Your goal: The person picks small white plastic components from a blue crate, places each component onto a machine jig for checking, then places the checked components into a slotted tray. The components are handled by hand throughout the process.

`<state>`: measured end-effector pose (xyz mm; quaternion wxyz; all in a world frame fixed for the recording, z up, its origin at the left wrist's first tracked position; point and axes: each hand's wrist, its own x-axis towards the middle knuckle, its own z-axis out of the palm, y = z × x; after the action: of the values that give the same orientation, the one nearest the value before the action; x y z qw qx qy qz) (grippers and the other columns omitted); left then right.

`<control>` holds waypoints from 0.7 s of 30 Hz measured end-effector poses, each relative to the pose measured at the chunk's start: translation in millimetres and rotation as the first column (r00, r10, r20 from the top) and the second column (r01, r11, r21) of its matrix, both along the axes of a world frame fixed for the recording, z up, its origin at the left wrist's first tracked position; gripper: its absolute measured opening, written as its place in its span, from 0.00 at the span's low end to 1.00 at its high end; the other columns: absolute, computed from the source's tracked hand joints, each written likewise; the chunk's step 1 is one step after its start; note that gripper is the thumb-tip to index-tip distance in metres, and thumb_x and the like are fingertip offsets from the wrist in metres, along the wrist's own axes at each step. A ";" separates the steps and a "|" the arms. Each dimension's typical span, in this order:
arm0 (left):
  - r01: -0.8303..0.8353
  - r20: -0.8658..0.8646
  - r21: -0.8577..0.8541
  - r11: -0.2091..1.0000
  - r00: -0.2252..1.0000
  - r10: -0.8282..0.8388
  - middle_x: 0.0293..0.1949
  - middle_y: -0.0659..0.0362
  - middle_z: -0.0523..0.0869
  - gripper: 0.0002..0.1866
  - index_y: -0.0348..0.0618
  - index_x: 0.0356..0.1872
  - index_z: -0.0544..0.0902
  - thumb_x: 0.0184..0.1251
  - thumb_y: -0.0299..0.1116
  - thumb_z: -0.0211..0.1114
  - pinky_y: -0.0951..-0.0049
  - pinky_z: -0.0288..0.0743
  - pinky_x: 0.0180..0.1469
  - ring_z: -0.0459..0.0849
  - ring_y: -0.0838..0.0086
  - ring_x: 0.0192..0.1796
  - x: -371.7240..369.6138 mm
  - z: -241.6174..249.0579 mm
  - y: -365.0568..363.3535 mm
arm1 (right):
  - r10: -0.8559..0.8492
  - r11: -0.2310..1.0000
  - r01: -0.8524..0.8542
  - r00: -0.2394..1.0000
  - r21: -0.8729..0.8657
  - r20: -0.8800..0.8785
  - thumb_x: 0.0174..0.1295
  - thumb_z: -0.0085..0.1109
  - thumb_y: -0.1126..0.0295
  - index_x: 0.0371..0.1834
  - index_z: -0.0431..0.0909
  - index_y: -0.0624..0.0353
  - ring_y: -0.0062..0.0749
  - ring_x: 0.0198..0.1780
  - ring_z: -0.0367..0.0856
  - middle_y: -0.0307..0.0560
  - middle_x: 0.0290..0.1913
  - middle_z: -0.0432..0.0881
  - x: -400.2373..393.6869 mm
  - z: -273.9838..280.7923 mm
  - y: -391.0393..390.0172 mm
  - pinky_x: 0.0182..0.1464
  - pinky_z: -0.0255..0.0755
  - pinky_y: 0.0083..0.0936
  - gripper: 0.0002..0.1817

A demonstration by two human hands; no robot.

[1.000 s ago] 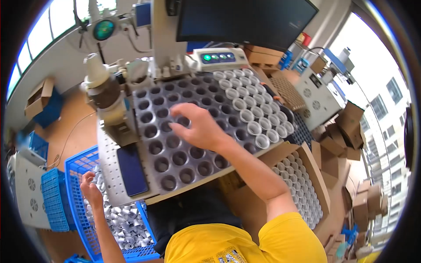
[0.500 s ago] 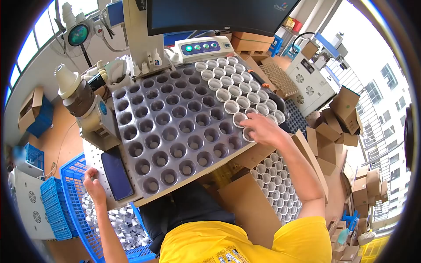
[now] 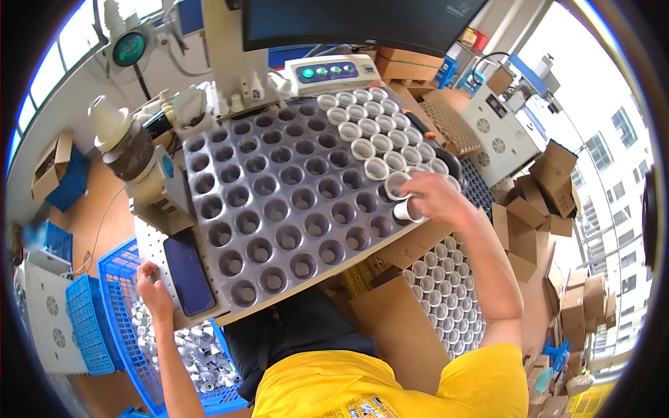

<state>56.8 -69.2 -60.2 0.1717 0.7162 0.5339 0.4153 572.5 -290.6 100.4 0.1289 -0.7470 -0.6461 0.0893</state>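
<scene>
A grey tray (image 3: 281, 212) with rows of round holes lies on the table, its right part filled with white cups (image 3: 382, 143). My right hand (image 3: 433, 198) is at the tray's lower right corner, fingers wrapped round white cups; one cup (image 3: 408, 210) is tilted under the fingers and another (image 3: 398, 184) is raised at the fingertips. Near the table's left edge, beside a dark phone (image 3: 188, 275), my left hand (image 3: 152, 289) has its fingers curled, and whether they hold anything is hidden.
A blue crate (image 3: 125, 306) of white parts stands below left. A carton (image 3: 401, 327) and another batch of white cups (image 3: 449, 296) are below right. Behind the tray are a monitor (image 3: 348, 24) and a control box (image 3: 331, 73); a machine (image 3: 139, 164) stands left.
My right hand has lifted slightly, and the cups at its fingers have come up out of their holes, one now tilted. The view has shifted a little. My left hand stays near the phone.
</scene>
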 end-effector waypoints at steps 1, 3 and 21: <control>0.005 -0.012 -0.008 1.000 1.000 -0.005 0.34 0.49 0.76 0.18 0.29 0.36 0.75 0.39 0.14 0.44 0.67 0.68 0.53 0.75 0.59 0.42 2.6 -0.3 -0.4 | 0.042 0.998 -0.043 0.999 0.049 0.031 0.48 0.58 0.78 0.40 0.81 0.60 0.45 0.40 0.78 0.52 0.34 0.78 0.5 3.2 1.5 0.44 0.71 0.35 0.13; -0.057 -0.093 0.005 0.998 0.994 0.057 0.35 0.47 0.76 0.18 0.29 0.36 0.74 0.39 0.14 0.47 0.65 0.68 0.51 0.75 0.56 0.42 4.0 4.3 -6.7 | 0.070 0.993 -0.072 0.997 0.098 0.031 0.48 0.58 0.79 0.39 0.81 0.60 0.46 0.38 0.78 0.53 0.32 0.78 -5.6 12.0 8.0 0.42 0.71 0.35 0.13; -0.009 -0.234 0.057 0.998 0.972 0.022 0.41 0.41 0.75 0.10 0.22 0.27 0.76 0.39 0.16 0.56 0.61 0.68 0.54 0.74 0.48 0.47 8.5 14.7 -13.4 | 0.496 0.679 -0.483 0.857 0.553 0.139 0.52 0.54 0.82 0.49 0.76 0.65 0.52 0.46 0.76 0.57 0.39 0.77 -174.2 -41.1 196.7 0.49 0.73 0.39 0.18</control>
<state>65.4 -82.6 -45.5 0.0844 0.7604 0.5445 0.3438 398.3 -93.9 59.3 0.3244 -0.4722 -0.8168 -0.0682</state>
